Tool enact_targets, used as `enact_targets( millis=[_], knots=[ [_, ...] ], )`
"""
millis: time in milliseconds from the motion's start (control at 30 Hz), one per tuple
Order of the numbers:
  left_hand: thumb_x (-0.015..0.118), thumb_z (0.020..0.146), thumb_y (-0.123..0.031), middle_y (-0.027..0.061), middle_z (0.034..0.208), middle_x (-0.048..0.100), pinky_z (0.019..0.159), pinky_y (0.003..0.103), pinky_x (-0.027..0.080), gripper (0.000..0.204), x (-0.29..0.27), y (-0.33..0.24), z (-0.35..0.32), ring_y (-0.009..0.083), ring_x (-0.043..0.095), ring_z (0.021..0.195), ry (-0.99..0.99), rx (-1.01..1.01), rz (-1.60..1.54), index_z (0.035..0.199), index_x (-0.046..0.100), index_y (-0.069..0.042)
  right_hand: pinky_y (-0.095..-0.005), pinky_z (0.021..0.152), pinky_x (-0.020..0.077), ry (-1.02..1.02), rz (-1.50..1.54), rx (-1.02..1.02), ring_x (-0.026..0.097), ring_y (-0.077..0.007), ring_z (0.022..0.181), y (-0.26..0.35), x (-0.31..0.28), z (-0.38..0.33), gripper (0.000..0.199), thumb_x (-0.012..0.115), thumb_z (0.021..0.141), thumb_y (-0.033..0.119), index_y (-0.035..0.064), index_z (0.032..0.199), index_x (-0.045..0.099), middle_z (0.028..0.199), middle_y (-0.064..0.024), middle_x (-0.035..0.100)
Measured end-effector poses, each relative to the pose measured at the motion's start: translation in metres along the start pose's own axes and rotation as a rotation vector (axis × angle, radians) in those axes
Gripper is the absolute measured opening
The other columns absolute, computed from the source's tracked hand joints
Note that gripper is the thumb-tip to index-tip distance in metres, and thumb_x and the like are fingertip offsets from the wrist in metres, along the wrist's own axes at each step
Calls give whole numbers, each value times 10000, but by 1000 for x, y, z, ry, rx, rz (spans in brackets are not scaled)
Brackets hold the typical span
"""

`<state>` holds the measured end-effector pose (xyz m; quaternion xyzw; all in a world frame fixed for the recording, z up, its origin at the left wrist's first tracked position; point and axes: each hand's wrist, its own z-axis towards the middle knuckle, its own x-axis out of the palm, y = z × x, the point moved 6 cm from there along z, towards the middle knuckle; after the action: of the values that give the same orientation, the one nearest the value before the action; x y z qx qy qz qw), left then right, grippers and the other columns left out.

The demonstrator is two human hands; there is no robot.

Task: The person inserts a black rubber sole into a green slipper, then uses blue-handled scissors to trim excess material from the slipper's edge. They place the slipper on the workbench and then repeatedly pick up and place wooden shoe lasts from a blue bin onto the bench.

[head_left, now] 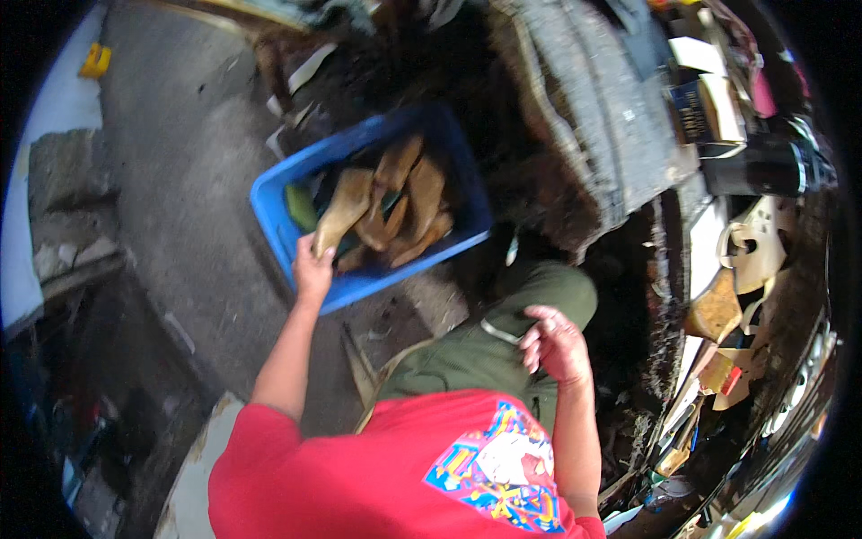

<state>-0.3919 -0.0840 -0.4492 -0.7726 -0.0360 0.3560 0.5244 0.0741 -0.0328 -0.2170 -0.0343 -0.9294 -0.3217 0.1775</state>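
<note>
My left hand (pixel 312 268) is closed round the narrow end of a brown wooden shoe last (pixel 347 208) at the near left side of a blue plastic bin (pixel 359 292). More brown shoe lasts (pixel 424 196) lie heaped inside the bin, with a green piece (pixel 300 207) by its left wall. Over my green-trousered leg (pixel 458 368), my right hand (pixel 555 343) hovers with loosely bent fingers apart and nothing visible in them. A thin whitish strip (pixel 499 332) shows against the trousers just left of those fingers; whether they touch is unclear.
A worn grey padded surface (pixel 602 117) stands beyond my knee. Along the right, a cluttered bench holds a black cylinder (pixel 754 169), another shoe last (pixel 716 307) and pale cut-out pieces (pixel 756 247). A yellow object (pixel 95 61) lies far left, past the grey floor (pixel 180 180).
</note>
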Motion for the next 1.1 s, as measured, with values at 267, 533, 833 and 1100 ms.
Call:
enact_targets(
  millis=[267, 533, 833, 1100],
  knots=[
    [774, 883, -13, 189, 1240, 721, 980, 398, 566, 499, -21, -28, -61, 297, 729, 1144, 129, 117, 167, 1330, 554, -21, -362, 456, 574, 69, 42, -46, 707, -291, 591, 2, -1, 3, 496, 622, 1050, 324, -42, 1377, 551, 889, -239, 728],
    [738, 909, -218, 199, 1065, 728, 851, 461, 561, 219, 18, -52, 4, 381, 712, 994, 477, 227, 122, 999, 735, -19, -393, 491, 604, 108, 92, -9, 727, -325, 636, 1, -1, 4, 525, 638, 1043, 304, -63, 1404, 532, 915, -265, 726],
    [787, 812, -643, 284, 1497, 547, 1152, 487, 436, 1033, 177, -4, 205, 414, 530, 1395, 448, 40, 613, 1539, 445, 7, -393, 486, 600, 39, 63, -6, 719, -321, 616, 1, -5, 0, 566, 662, 1030, 348, -57, 1404, 536, 876, -260, 720],
    [762, 733, -783, 223, 1620, 429, 1180, 600, 359, 1131, 202, -37, 163, 370, 469, 1465, 585, -193, 833, 1551, 483, -53, -397, 487, 601, 53, 89, 21, 723, -335, 628, 0, -5, 1, 549, 645, 1040, 334, -59, 1405, 531, 886, -261, 721]
  ],
)
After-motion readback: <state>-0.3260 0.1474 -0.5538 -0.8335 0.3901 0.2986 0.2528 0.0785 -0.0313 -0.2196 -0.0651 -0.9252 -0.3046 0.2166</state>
